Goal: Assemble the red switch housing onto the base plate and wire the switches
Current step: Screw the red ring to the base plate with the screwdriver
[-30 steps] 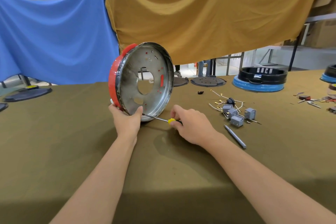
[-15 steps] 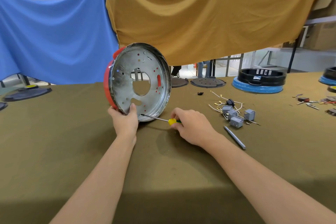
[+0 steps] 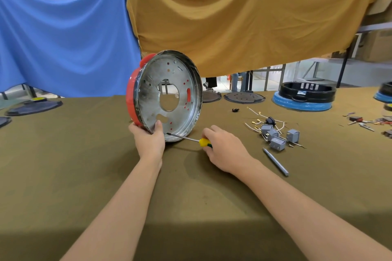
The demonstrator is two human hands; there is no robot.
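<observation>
Head view: the metal base plate (image 3: pixel 169 95), with the red switch housing (image 3: pixel 132 99) behind it, stands on edge on the counter (image 3: pixel 63 165). The left hand (image 3: pixel 149 141) grips its lower rim. The right hand (image 3: pixel 224 148) holds a yellow-handled screwdriver (image 3: pixel 191 139), tip at that rim. Grey switches (image 3: pixel 276 135) lie to the right.

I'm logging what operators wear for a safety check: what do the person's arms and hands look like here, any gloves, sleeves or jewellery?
Both forearms are bare right to the bottom edge of the picture, with no sleeve showing. The left hand and the right hand wear no gloves. No watch, wristband or ring shows on the visible sides, and no tape, cable or marking. Fingernails on the fingers look short and unpainted.
</observation>
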